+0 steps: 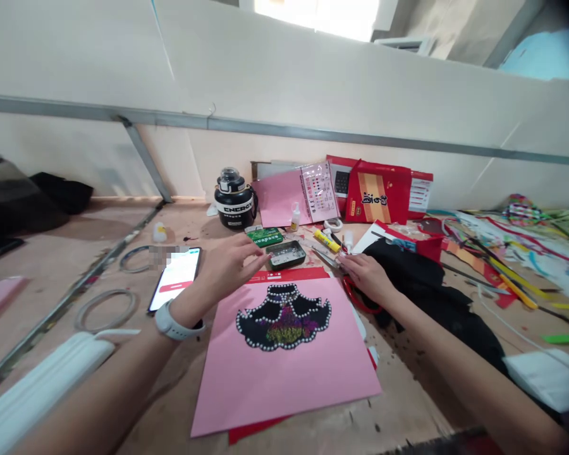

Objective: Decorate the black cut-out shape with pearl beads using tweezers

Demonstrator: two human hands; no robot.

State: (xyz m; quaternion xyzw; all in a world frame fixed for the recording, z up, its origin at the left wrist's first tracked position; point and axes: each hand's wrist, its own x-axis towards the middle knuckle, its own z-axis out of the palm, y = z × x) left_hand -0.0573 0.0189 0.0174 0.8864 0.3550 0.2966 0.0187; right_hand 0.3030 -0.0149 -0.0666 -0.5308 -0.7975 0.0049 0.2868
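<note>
My left hand hovers by the near left side of a small open tin with tiny shiny pieces inside, its fingers stretched out and apart. Over on the right, my right hand lies low with extended fingers, at red-handled scissors whose blades point left; whether it touches them I cannot tell. Between my forearms is a pink sheet with a black scalloped collar shape on it. White pearl-like beads edge the shape, and purple and gold glitter covers its middle.
A phone lies left of the sheet. Behind the tin stand a black bottle, a small glue bottle and a yellow glue stick. Black cloth and paper strips lie right; a white strap-like bundle lies left.
</note>
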